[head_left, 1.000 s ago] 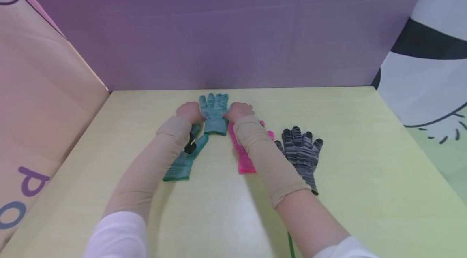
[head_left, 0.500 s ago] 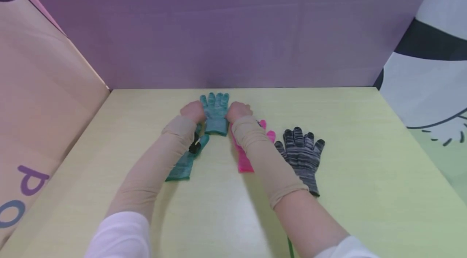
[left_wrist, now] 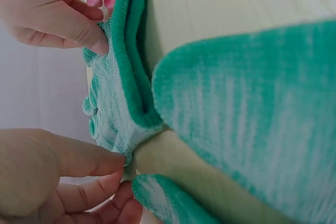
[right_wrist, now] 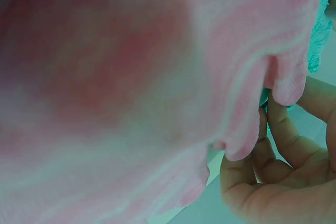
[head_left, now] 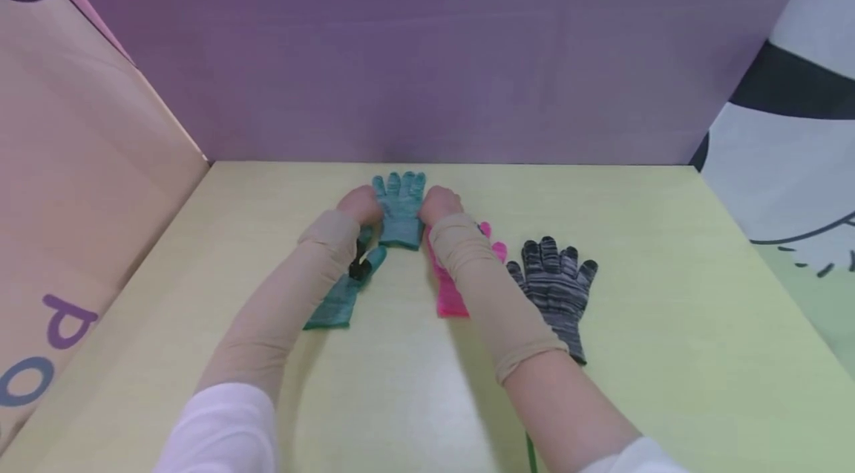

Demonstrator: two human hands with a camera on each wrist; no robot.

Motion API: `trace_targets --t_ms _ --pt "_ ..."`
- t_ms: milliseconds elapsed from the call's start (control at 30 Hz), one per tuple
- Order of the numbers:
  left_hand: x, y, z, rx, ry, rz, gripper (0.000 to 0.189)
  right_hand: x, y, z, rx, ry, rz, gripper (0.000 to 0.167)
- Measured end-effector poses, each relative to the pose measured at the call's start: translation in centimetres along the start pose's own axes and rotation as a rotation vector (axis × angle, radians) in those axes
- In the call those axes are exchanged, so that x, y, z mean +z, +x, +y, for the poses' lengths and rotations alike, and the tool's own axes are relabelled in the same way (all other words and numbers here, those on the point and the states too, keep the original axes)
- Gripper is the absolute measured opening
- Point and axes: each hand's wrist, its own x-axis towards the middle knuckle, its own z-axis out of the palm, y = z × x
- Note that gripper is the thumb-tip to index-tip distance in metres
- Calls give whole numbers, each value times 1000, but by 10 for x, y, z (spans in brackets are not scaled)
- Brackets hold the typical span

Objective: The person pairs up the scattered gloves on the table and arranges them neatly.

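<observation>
A teal knit glove lies flat near the table's far edge, fingers pointing away and cuff toward me. My left hand pinches its left edge between thumb and fingers, seen closely in the left wrist view. On the opposite edge my right hand grips the same glove, its thumb on top in that view. A second teal glove with a black patch lies under my left forearm, partly hidden. Below my right hand is a pink glove, mostly covered by the forearm. It fills much of the right wrist view.
A grey-and-black striped glove lies right of my right forearm. A thin green strip shows near the front. The pale table meets a purple wall behind, with printed panels at both sides.
The head view has shifted slightly. Both hands stay at the sides of the far teal glove, with only small movements; the other gloves have not visibly moved.
</observation>
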Motion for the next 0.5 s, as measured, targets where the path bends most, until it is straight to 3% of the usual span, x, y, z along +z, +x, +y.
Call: trace_targets --t_ms 167,333,500 --pt "0 0 1 18 -37 38 48 -2 2 2 -22 38 34 26" --pt "3 4 1 23 -91 103 12 -8 2 4 -16 78 102 25" --pt "2 7 -3 70 -163 177 25 -14 2 3 -5 155 138 10"
